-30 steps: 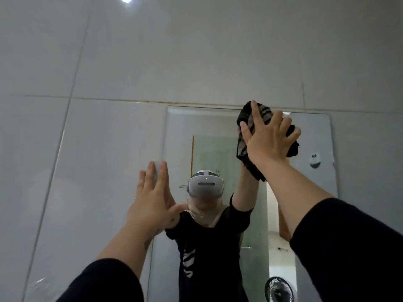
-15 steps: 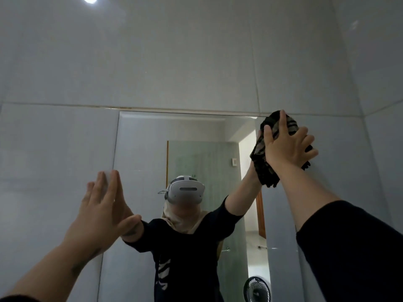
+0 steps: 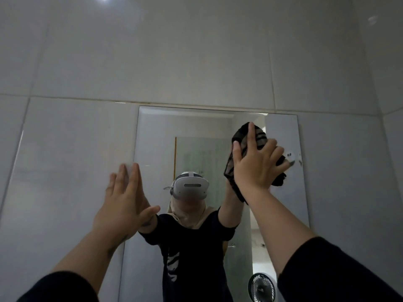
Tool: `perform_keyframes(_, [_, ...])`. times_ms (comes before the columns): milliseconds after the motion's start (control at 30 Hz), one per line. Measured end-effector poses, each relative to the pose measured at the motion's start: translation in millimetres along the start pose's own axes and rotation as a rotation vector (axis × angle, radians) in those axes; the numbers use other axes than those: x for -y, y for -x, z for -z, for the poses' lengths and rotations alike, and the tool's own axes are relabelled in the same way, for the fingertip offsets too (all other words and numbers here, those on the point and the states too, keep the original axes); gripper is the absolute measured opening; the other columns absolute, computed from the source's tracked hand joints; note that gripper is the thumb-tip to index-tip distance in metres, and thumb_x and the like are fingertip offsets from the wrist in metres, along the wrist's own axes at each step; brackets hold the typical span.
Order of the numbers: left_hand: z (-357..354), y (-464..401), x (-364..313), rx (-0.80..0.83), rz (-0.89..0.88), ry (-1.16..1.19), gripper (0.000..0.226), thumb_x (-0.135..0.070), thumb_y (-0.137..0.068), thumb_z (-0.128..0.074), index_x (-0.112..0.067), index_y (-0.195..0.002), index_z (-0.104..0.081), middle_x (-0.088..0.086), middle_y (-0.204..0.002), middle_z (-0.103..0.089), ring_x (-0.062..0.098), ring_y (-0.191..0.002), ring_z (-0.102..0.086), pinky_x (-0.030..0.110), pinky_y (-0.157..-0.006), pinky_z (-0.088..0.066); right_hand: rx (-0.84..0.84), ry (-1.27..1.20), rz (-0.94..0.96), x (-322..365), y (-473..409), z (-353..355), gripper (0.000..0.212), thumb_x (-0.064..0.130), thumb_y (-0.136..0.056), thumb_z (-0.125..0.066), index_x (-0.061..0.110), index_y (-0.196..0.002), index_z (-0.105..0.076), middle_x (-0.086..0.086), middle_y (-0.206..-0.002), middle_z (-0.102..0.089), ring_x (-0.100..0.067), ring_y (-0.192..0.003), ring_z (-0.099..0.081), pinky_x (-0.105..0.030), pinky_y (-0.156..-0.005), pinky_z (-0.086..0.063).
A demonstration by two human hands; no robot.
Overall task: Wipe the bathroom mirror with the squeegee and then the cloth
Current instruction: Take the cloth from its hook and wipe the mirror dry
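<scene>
A tall frameless mirror [image 3: 157, 131] hangs on the grey tiled wall. My right hand [image 3: 254, 165] presses a dark striped cloth [image 3: 260, 138] flat against the glass in the upper right part of the mirror, fingers spread over it. My left hand [image 3: 124, 203] is flat and open, fingers together, resting at the mirror's left edge at mid height, holding nothing. No squeegee is in view. The mirror reflects a person in a dark top with both arms raised.
Large grey wall tiles [image 3: 196, 51] surround the mirror; a side wall meets them at the right [image 3: 390, 83]. A small white hook or sticker [image 3: 291, 156] sits near the mirror's right edge. A fan [image 3: 261, 287] shows reflected low in the glass.
My right hand with the cloth has slid from the mirror's right edge back toward the left, staying near the top. The left hand stays flat at the left edge. My view shifted.
</scene>
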State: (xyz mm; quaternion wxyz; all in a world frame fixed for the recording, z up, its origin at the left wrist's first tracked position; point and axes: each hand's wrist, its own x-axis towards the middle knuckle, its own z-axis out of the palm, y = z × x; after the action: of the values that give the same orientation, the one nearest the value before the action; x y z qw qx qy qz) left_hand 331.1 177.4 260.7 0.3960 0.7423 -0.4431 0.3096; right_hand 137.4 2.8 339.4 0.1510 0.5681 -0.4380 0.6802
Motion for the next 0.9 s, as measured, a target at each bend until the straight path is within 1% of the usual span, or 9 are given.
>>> perform_keyframes(133, [-0.2,1.0,1.4,-0.007,-0.005,0.002,0.115,-0.057,-0.078,-0.063,-0.039,-0.126,0.039,-0.003,-0.154,0.03,0.023,-0.143,0.022,0.044,-0.116,-0.01,0.016,-0.05,0.15,53.1,21.2,-2.4,0.057,0.057,-0.093,-0.034,0.041,-0.147,-0.022,-0.017,-0.116,-0.048,-0.033,-0.102,-0.041,-0.051,-0.089,-0.03])
perform_keyframes(267, [-1.9,1.6,3.8,-0.028,-0.008,-0.002,0.115,-0.061,-0.076,-0.062,-0.04,-0.133,0.035,-0.007,-0.153,0.031,0.018,-0.142,0.023,0.045,-0.116,-0.013,0.041,-0.072,0.287,101.2,43.0,-2.3,0.059,0.056,-0.093,-0.035,0.04,-0.147,-0.018,-0.015,-0.12,-0.047,-0.032,-0.107,-0.041,-0.052,-0.095,-0.029])
perform_keyframes(367, [-3.7,13.5,6.0,-0.116,-0.03,0.111,0.105,-0.057,-0.08,-0.062,-0.036,-0.146,0.018,-0.012,-0.157,0.017,0.01,-0.144,0.012,0.038,-0.115,-0.016,0.075,-0.092,0.424,130.9,60.5,-3.2,0.059,0.056,-0.094,-0.033,0.04,-0.148,-0.015,-0.014,-0.122,-0.045,-0.031,-0.109,-0.039,-0.053,-0.096,-0.027])
perform_keyframes(467, [-13.0,37.1,18.3,-0.231,-0.02,0.16,0.092,-0.058,-0.086,-0.053,-0.027,-0.15,0.005,-0.01,-0.159,0.001,-0.001,-0.14,0.008,0.025,-0.111,-0.007,0.048,-0.088,0.555,149.3,83.0,-9.2,0.058,0.056,-0.092,-0.037,0.04,-0.146,-0.024,-0.012,-0.117,-0.048,-0.029,-0.104,-0.04,-0.052,-0.094,-0.029])
perform_keyframes(533, [-22.9,52.2,31.1,-0.246,0.031,0.089,0.094,-0.07,-0.082,-0.042,-0.022,-0.151,0.002,-0.006,-0.16,0.0,0.004,-0.141,0.01,0.031,-0.114,-0.006,0.018,-0.082,0.593,151.6,96.6,-12.2,0.057,0.057,-0.09,-0.039,0.04,-0.144,-0.03,-0.01,-0.113,-0.051,-0.028,-0.1,-0.04,-0.051,-0.091,-0.029])
perform_keyframes(600, [-32.8,61.2,39.4,-0.182,0.088,0.022,0.099,-0.076,-0.078,-0.031,-0.02,-0.15,0.008,-0.003,-0.16,0.008,0.013,-0.145,0.013,0.043,-0.118,-0.01,0.013,-0.068,0.649,144.7,109.9,-13.6,0.056,0.057,-0.089,-0.042,0.041,-0.142,-0.034,-0.009,-0.112,-0.052,-0.028,-0.099,-0.042,-0.051,-0.09,-0.03])
perform_keyframes(667, [-38.2,63.6,40.9,-0.114,0.133,0.033,0.099,-0.074,-0.081,-0.036,-0.022,-0.148,0.014,-0.004,-0.158,0.019,0.016,-0.145,0.017,0.05,-0.117,-0.012,0.033,-0.069,0.707,132.6,123.3,-12.8,0.056,0.057,-0.089,-0.044,0.041,-0.142,-0.035,-0.009,-0.112,-0.051,-0.028,-0.1,-0.043,-0.052,-0.09,-0.029])
perform_keyframes(767, [-38.2,61.5,39.6,-0.097,0.143,0.067,0.093,-0.065,-0.084,-0.042,-0.027,-0.149,0.011,-0.007,-0.156,0.024,0.015,-0.144,0.021,0.055,-0.116,-0.011,0.073,-0.058,0.728,111.6,137.4,-9.9,0.058,0.056,-0.09,-0.04,0.042,-0.144,-0.029,-0.009,-0.112,-0.05,-0.029,-0.101,-0.044,-0.053,-0.091,-0.029])
perform_keyframes(900, [-36.7,60.9,39.8,-0.073,0.16,0.06,0.093,-0.068,-0.082,-0.042,-0.03,-0.149,0.01,-0.009,-0.156,0.025,0.014,-0.143,0.023,0.055,-0.115,-0.007,0.077,-0.021,0.624,81.2,132.9,-7.0,0.06,0.058,-0.089,-0.04,0.044,-0.145,-0.025,-0.01,-0.11,-0.051,-0.029,-0.098,-0.042,-0.052,-0.089,-0.034])
